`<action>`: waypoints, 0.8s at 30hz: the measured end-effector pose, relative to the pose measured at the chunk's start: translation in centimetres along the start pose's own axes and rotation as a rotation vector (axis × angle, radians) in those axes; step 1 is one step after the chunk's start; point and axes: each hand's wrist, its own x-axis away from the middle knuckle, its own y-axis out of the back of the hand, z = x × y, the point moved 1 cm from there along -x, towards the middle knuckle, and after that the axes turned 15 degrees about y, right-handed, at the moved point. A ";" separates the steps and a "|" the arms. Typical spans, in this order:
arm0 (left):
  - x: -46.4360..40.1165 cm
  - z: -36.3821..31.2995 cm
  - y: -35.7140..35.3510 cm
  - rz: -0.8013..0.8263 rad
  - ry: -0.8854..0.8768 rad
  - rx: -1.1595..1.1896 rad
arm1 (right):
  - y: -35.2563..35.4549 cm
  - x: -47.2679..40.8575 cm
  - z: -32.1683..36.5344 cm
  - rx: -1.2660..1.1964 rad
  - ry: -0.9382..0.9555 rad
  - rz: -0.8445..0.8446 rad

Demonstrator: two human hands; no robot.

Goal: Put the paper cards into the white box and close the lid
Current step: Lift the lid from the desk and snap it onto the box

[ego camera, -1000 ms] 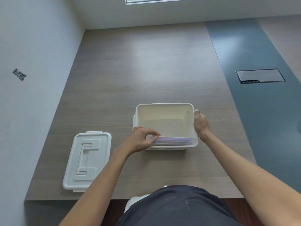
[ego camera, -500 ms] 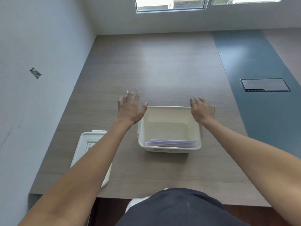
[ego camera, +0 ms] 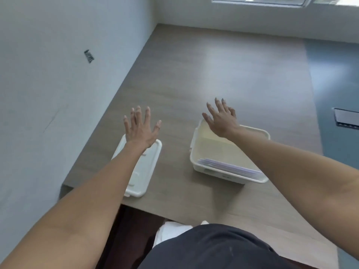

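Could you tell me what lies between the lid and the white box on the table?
Nothing: the head view shows only bare table between the lid and box.

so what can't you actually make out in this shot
- Lid, head view: the left forearm covers much of its top, so its moulded pattern is mostly hidden.
- Paper cards in the white box: only edges show; count and print unreadable.
- Box's far right side: hidden by the right hand and forearm.
- Left hand: height above the lid unclear.
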 end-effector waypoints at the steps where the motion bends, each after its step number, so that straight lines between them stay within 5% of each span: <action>1: 0.0 1.8 -0.2 0.006 0.048 0.011 | -0.5 -0.9 1.5 0.001 0.041 0.019; 13: 3.3 16.0 -4.6 0.225 0.516 0.211 | -4.8 -8.0 15.3 0.000 0.387 0.270; 24: 7.8 18.3 -10.3 0.390 0.874 0.549 | -11.0 -10.2 20.7 -0.060 0.356 0.559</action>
